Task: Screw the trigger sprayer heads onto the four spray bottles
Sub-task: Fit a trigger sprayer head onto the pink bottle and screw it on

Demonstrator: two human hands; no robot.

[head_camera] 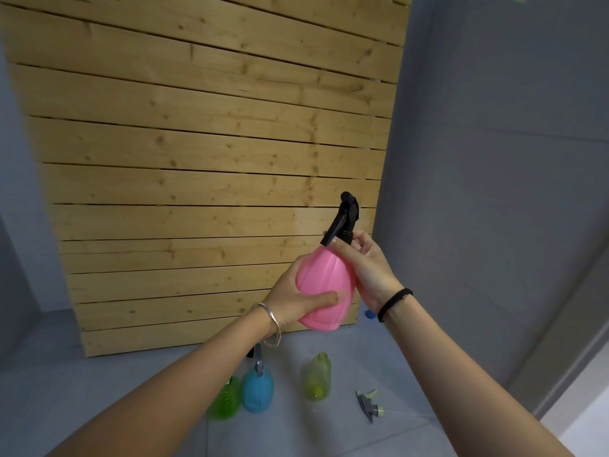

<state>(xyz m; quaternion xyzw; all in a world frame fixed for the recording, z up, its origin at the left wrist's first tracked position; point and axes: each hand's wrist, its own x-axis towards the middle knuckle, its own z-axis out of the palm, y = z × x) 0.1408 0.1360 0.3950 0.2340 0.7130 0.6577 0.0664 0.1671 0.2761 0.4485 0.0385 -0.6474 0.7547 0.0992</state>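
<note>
The left hand (298,300) grips the belly of the pink bottle (324,286), thumb laid across its front and the other fingers hidden behind it, holding it raised and tilted a little in front of a wall of wooden slats (204,153). A silver bangle (270,321) circles the left wrist. The right hand (370,265) is closed around the bottle's neck, thumb and fingertips pinching the collar of the black sprayer (344,219) that sits on top, its trigger pointing down and to the left. A black hair band (393,303) rings the right wrist.

Below the arms, on the grey floor (131,390), stand three more bottles. The green bottle (227,399) is partly hidden by the left forearm, so its top cannot be made out. Just beside it, touching or nearly so, the blue bottle (258,390) carries a grey sprayer head. The yellow-green bottle (318,377) stands apart to the right (its neck looks bare, though the view is blurred). Near it lies a loose sprayer (369,404) on its side, grey and pale green, with a thin clear tube trailing off to the right. A small blue thing (369,314) peeks out behind the right wrist; what it is cannot be told.
</note>
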